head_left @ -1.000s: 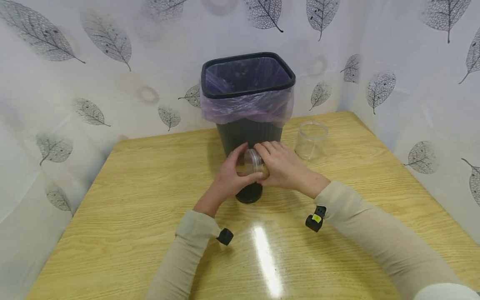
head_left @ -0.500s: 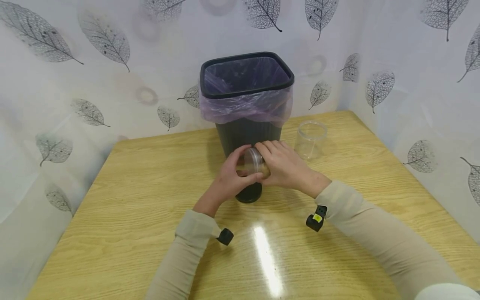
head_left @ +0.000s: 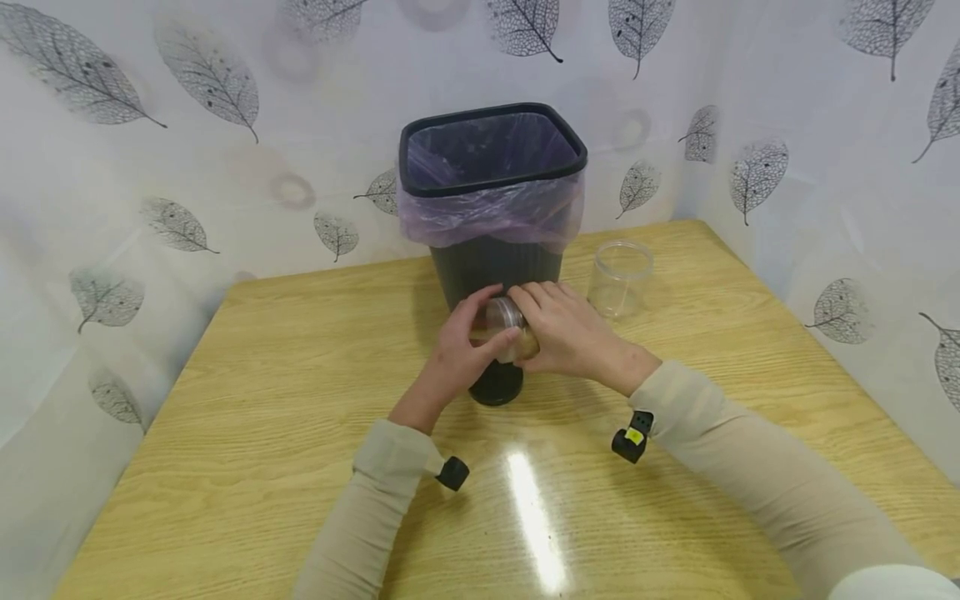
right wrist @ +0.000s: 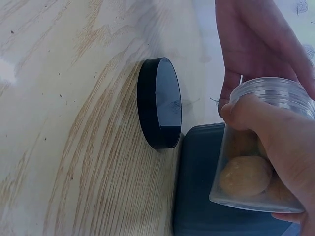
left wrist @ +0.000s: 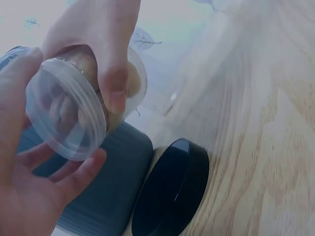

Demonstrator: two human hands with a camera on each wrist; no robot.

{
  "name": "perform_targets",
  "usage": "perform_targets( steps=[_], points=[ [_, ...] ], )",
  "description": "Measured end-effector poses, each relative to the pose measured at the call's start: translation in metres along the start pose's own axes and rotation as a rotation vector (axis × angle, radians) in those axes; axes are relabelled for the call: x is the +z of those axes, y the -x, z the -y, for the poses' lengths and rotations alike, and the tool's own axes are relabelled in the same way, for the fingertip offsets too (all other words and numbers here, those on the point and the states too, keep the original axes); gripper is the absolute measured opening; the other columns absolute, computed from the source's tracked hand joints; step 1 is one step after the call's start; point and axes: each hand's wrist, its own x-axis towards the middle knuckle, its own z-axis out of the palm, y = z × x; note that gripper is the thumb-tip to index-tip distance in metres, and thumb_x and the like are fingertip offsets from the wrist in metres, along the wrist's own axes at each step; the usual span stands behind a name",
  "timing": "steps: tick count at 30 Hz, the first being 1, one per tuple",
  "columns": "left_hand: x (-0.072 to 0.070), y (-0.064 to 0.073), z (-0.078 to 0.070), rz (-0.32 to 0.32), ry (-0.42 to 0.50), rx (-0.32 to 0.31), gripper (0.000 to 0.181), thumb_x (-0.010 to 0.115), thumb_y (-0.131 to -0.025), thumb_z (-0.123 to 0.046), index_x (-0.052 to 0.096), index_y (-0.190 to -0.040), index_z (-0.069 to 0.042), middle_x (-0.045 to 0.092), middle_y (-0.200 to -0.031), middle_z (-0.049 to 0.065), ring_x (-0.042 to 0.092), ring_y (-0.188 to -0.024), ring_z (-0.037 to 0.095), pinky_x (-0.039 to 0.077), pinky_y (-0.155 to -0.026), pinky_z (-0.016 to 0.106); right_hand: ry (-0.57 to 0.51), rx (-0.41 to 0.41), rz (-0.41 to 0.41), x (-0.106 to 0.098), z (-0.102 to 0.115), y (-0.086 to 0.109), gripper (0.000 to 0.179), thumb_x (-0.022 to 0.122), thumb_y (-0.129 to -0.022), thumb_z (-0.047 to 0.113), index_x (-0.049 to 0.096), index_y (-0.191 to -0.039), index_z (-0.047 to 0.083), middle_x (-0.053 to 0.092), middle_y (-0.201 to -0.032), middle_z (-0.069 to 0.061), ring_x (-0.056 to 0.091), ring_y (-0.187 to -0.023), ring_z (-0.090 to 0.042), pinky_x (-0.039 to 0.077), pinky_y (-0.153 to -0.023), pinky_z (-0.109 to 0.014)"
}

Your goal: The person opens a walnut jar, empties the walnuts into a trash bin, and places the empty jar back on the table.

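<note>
Both hands hold a clear plastic jar (head_left: 504, 317) on its side, just in front of the bin. Several brown, round, walnut-like things (right wrist: 245, 176) lie inside it. My right hand (head_left: 570, 335) grips the jar's body, with its thumb across the side. Around the threaded mouth end curls my left hand (head_left: 459, 343), thumb at one side of the rim and fingertips at the other. Whether something clear covers the mouth, I cannot tell. Beneath the hands, a round black lid (head_left: 497, 388) lies on the table; the right wrist view shows this lid (right wrist: 160, 103) more fully.
A black bin (head_left: 498, 271) with a purple liner (head_left: 487, 212) stands directly behind the hands. To its right is a second clear container (head_left: 621, 282), upright. The wooden table (head_left: 300, 417) meets a leaf-patterned curtain (head_left: 247, 167) at the back.
My left thumb has shifted slightly up and left along the jar's rim. The right hand and the jar stay almost in place.
</note>
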Motion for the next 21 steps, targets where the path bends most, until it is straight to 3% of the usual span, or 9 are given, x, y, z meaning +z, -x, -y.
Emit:
perform_targets(
  steps=[5, 8, 15, 21],
  points=[
    [-0.0005, 0.0013, 0.0029, 0.060, -0.024, 0.108, 0.082, 0.081, -0.083, -0.019, 0.035, -0.151, -0.025, 0.039, -0.146, 0.008, 0.054, -0.121, 0.030, 0.059, -0.088, 0.040, -0.023, 0.013, 0.005, -0.0008, -0.0001, 0.0003, 0.095, 0.088, -0.063, 0.044, 0.049, -0.135, -0.005, 0.061, -0.122, -0.020, 0.060, -0.107, -0.037, 0.050, -0.096, -0.050],
    [-0.0005, 0.0015, 0.0036, 0.062, -0.014, 0.123, 0.083, 0.081, -0.082, -0.017, 0.035, -0.151, -0.024, 0.038, -0.145, 0.008, 0.054, -0.121, 0.030, 0.059, -0.086, 0.041, -0.032, 0.016, 0.013, -0.0018, -0.0001, 0.0001, 0.096, 0.088, -0.063, 0.043, 0.048, -0.135, -0.005, 0.060, -0.123, -0.020, 0.059, -0.108, -0.037, 0.050, -0.097, -0.050],
    [-0.0004, 0.0017, 0.0015, 0.024, 0.023, 0.026, 0.077, 0.081, -0.083, -0.027, 0.039, -0.147, -0.026, 0.047, -0.141, 0.004, 0.055, -0.123, 0.024, 0.056, -0.094, 0.042, -0.020, 0.010, 0.007, -0.0015, -0.0004, -0.0006, 0.093, 0.087, -0.064, 0.046, 0.050, -0.134, -0.002, 0.061, -0.121, -0.018, 0.060, -0.105, -0.035, 0.051, -0.094, -0.048],
    [0.0006, 0.0007, -0.0023, -0.059, -0.077, -0.048, 0.069, 0.076, -0.085, -0.042, 0.045, -0.141, -0.015, 0.052, -0.134, 0.005, 0.054, -0.120, 0.022, 0.056, -0.092, 0.038, -0.007, -0.006, 0.002, 0.0004, -0.0001, -0.0006, 0.094, 0.088, -0.063, 0.048, 0.051, -0.133, -0.002, 0.062, -0.124, -0.019, 0.060, -0.108, -0.036, 0.051, -0.094, -0.048]
  ],
)
